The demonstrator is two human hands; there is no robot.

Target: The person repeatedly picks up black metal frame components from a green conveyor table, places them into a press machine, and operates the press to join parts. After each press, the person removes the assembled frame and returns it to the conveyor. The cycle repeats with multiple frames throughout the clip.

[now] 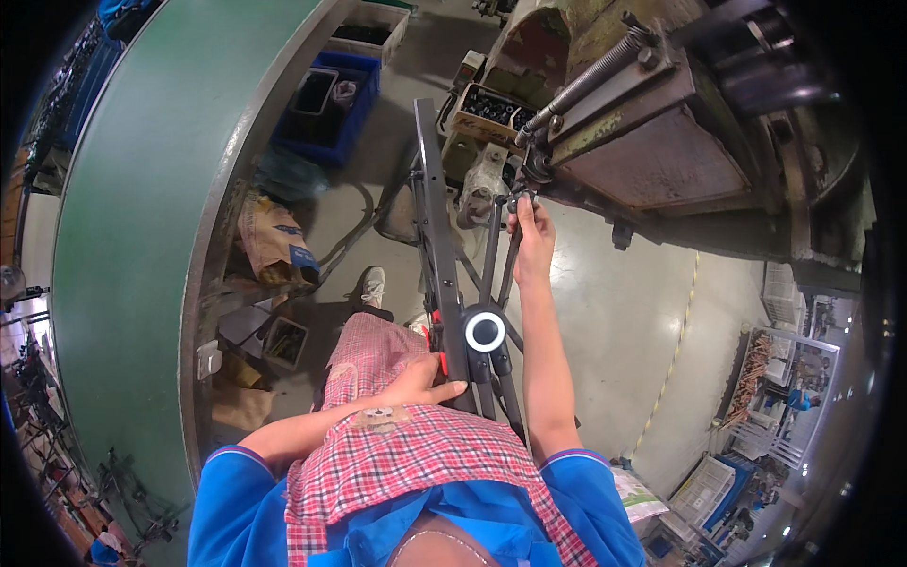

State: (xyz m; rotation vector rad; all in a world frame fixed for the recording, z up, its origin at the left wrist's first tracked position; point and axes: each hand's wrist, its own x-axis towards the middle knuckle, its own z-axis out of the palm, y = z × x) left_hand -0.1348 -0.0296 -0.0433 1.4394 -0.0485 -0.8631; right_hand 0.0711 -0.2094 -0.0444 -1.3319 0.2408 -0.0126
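While our right hand [533,248] has its fingers closed on a far rod end of the black tubular metal frame [435,189], our left hand [414,382] lies against its near end; can't tell if those fingers grip. Frame sits upright before our checked apron [416,454], white-ringed hub [485,331] nearer us. Beyond: carton [480,129] of dark parts, worn machine [652,161] right, green worktop [132,236] left.

Head-worn fisheye, looking steeply down, close
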